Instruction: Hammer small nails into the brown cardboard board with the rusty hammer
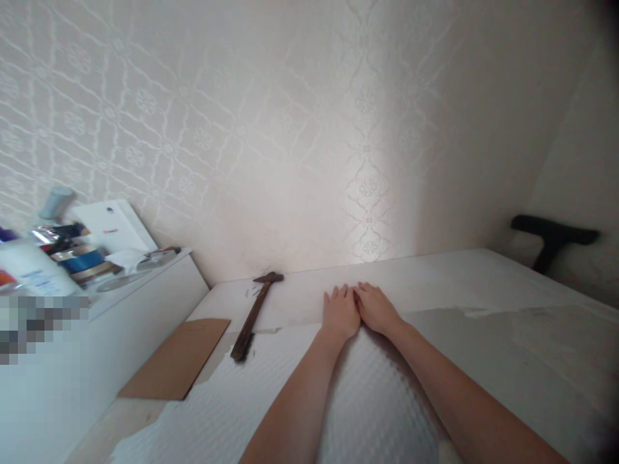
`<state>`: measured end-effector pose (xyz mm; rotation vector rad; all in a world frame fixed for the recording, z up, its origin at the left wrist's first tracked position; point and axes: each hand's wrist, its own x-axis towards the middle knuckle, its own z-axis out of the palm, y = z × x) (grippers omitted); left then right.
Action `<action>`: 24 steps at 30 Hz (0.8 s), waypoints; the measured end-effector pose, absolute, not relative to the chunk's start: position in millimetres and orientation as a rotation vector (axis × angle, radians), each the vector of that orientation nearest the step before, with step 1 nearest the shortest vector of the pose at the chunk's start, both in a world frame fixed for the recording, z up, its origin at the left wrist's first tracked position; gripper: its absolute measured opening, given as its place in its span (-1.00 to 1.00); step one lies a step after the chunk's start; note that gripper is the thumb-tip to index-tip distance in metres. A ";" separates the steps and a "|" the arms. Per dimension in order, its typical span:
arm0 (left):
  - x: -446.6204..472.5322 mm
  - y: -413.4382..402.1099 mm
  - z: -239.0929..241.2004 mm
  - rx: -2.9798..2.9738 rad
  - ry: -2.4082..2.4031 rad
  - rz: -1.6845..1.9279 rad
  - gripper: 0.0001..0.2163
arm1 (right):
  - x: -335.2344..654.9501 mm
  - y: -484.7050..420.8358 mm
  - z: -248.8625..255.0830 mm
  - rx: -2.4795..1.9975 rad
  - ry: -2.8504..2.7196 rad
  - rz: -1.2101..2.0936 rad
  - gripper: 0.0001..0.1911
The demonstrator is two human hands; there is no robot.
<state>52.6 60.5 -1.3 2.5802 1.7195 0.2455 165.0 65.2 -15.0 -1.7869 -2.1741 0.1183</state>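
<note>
My left hand (pixel 341 313) and my right hand (pixel 378 310) are side by side and touching, low over the far edge of a sheet of bubble wrap (pixel 377 406). The fingers point away from me and curl down, with both thumbs hidden. The sheet rises between my forearms towards the hands, which look closed on its edge. To the left of my hands lies a hammer (pixel 251 319) with a dark wooden handle, its head near the wall. A flat piece of brown cardboard (pixel 176 361) is further left.
Against the patterned wall (pixel 290 161), a white cabinet (pixel 145 322) at left carries a white box (pixel 113 225), a white bottle (pixel 41 267) and rolls of tape (pixel 82 259). At right, a black T-shaped handle (pixel 551 235) stands beyond the white tabletop (pixel 435 277).
</note>
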 end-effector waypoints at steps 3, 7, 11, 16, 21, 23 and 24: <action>52.8 60.3 -1.0 2.582 1.728 0.224 -0.56 | 165.0 65.4 -15.0 -1.790 -2.173 0.120 -0.56; 53.2 59.7 -0.1 2.585 1.729 0.209 -0.56 | 164.8 64.6 -14.4 -1.793 -2.169 0.116 -0.57; 53.3 60.3 -1.9 2.585 1.728 0.238 -0.56 | 164.8 64.3 -14.2 -1.791 -2.172 0.114 -0.56; 52.8 61.6 -4.6 2.587 1.731 0.244 -0.56 | 165.2 65.9 -15.8 -1.789 -2.182 0.115 -0.56; 52.4 61.9 -4.5 2.566 1.719 0.259 -0.56 | 165.5 66.7 -16.9 -1.786 -2.182 0.107 -0.56; 52.4 61.8 -4.2 2.561 1.715 0.278 -0.56 | 165.4 66.9 -16.9 -1.785 -2.184 0.107 -0.56; 52.5 61.7 -4.0 2.559 1.714 0.282 -0.56 | 165.3 67.0 -16.8 -1.785 -2.185 0.108 -0.56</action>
